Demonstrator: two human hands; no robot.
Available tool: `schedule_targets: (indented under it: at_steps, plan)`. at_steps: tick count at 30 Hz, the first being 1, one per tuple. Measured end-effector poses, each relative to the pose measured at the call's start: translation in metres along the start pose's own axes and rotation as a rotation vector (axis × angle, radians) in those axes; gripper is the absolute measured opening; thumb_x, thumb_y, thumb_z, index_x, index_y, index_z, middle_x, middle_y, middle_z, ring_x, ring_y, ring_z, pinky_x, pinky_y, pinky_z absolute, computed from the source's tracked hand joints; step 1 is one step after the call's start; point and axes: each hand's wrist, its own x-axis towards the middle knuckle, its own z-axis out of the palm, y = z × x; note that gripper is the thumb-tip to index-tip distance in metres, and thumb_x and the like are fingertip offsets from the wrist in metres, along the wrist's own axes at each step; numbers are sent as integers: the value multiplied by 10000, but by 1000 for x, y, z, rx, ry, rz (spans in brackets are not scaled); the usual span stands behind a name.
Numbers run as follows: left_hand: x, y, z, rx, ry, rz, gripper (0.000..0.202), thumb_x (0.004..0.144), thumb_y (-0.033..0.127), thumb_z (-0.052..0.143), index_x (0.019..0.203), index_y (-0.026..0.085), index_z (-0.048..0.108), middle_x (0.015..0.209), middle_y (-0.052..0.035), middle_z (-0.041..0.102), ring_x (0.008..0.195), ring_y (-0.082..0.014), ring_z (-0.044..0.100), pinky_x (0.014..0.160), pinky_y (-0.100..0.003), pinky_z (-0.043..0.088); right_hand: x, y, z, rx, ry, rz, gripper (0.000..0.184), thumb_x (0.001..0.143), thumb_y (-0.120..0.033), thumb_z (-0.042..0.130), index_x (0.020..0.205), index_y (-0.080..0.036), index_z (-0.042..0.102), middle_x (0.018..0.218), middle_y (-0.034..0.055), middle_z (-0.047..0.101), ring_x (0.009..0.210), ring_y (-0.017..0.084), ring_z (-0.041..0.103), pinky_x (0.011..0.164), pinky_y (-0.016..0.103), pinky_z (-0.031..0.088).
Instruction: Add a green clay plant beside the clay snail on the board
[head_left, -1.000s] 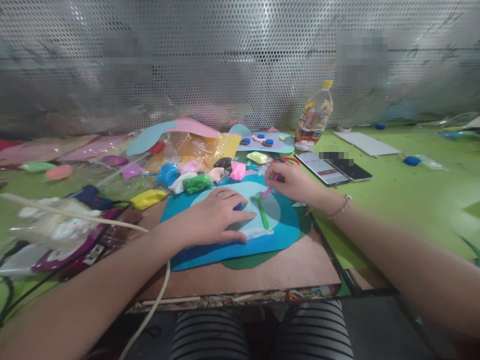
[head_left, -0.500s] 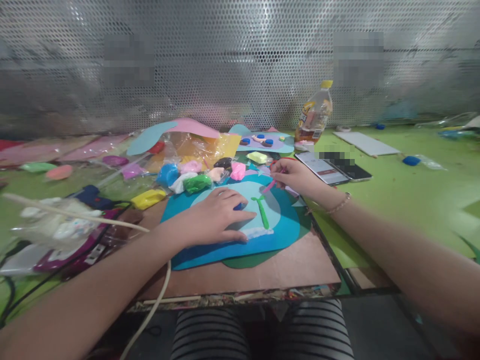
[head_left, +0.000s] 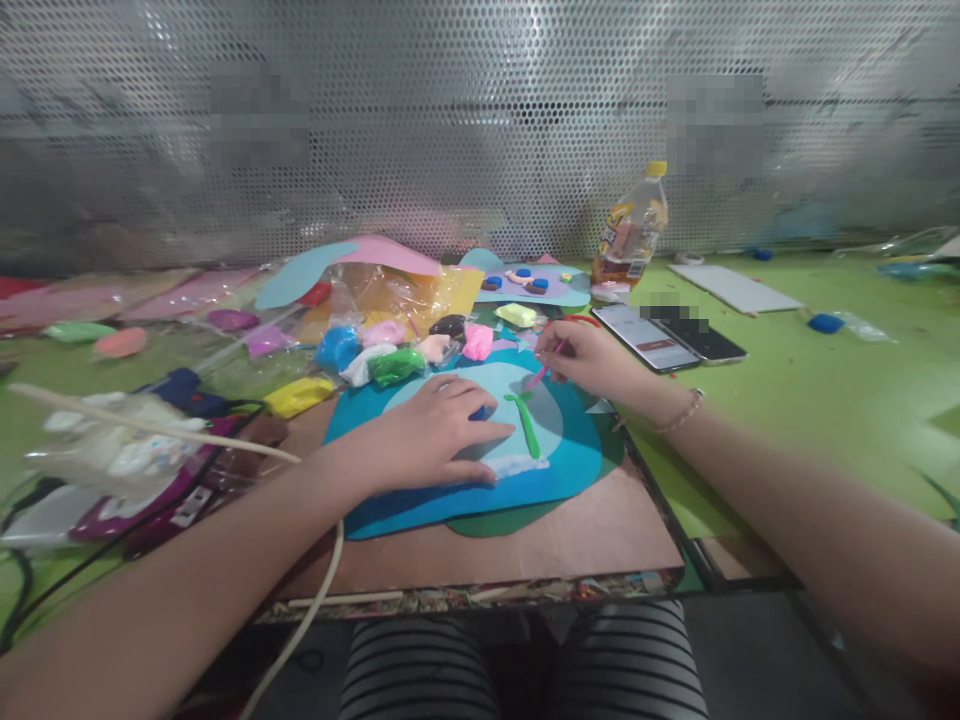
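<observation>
My left hand (head_left: 442,430) lies flat with fingers spread on the blue paper sheet (head_left: 420,505), over its pale blue oval (head_left: 487,382). A bit of dark blue clay (head_left: 484,412) shows beside its fingers. On the oval lies a green clay stem with small leaves at the top (head_left: 529,428), its foot at a white clay strip (head_left: 525,464). My right hand (head_left: 574,352) pinches a thin pink-purple tool (head_left: 537,377), whose tip points down close to the leaves. Whether the tip touches them I cannot tell.
Several bagged clay lumps, among them a green one (head_left: 396,367) and a yellow one (head_left: 298,397), lie behind and left. A bottle (head_left: 634,228) stands at the back, near two phones (head_left: 643,338). A pale cable (head_left: 330,560) crosses the left side.
My right hand has shifted slightly, and the tool's tip sits a little lower, closer to the green leaves. My left hand stays in place on the paper.
</observation>
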Motion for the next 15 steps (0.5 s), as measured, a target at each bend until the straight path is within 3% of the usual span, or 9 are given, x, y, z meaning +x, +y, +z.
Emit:
schedule_targets:
  at_steps: [9,15]
  plan:
    - [0,1,-1,7,-10,-2,471,858,572,449,1219,278,517,1147,-81,524,1090,-264,430,958,-425,276,-1,-1,0,-44,-15,-51,13,769,-176,514,760,-169,520,657,-4,580,530,105,565,518,217,420]
    - [0,1,-2,1,-7,5,471,861,578,436,1217,281,517,1141,-80,527,1091,-261,429,954,-419,275,1,5,0,-47,71,-53,142,807,-223,489,928,-166,536,690,-4,552,578,113,532,529,219,398]
